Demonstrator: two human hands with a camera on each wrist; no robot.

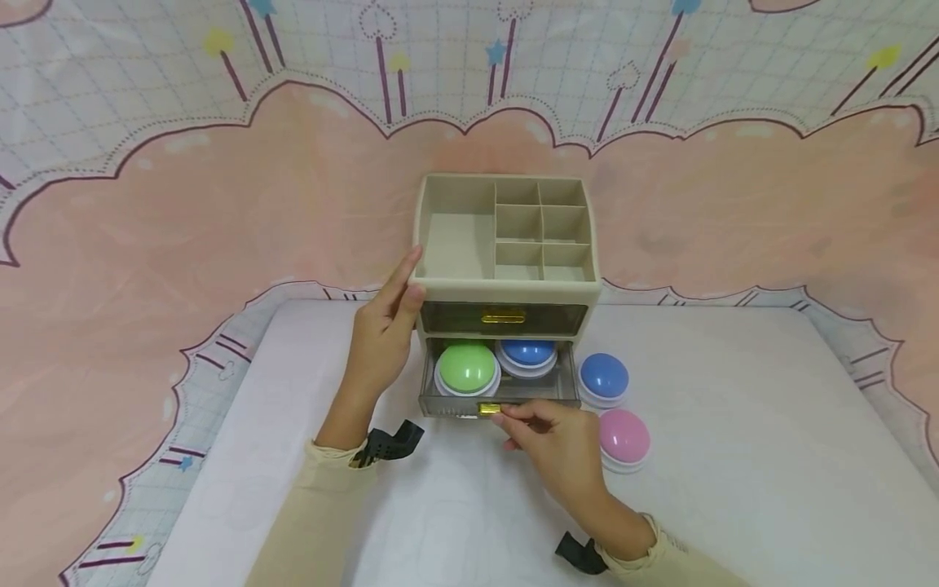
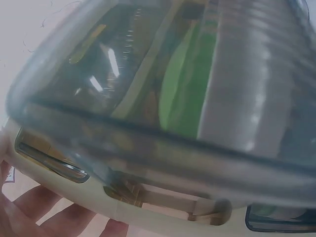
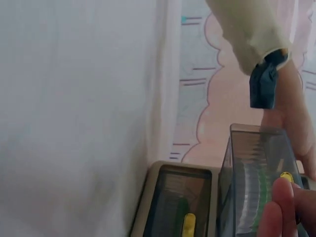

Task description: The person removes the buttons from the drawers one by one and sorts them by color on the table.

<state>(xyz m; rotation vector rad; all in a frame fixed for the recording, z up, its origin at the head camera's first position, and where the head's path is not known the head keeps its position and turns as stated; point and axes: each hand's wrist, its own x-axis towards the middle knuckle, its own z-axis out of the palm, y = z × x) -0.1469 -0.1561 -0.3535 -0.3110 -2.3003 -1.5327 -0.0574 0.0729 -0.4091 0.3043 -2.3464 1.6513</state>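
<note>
A cream desktop organizer (image 1: 506,285) with compartments on top stands on the white table. One smoky see-through drawer (image 1: 433,406) is pulled out, its front facing me. Inside it sit a green dome-topped round piece (image 1: 467,367) and a blue one (image 1: 528,353), both on white bases. My right hand (image 1: 561,448) pinches the drawer's small gold handle (image 1: 489,408) between thumb and fingers. Along the organizer's left side my left hand (image 1: 383,334) rests with fingers extended, thumb at the front corner. In the left wrist view its fingers (image 2: 69,217) show beside the cream frame.
Right of the drawer, another blue domed piece (image 1: 604,377) and a pink domed piece (image 1: 623,436) stand on the table (image 1: 748,440). An upper drawer (image 1: 455,318) is closed, as is a lower drawer (image 3: 177,202). A patterned cloth (image 1: 293,204) lies behind.
</note>
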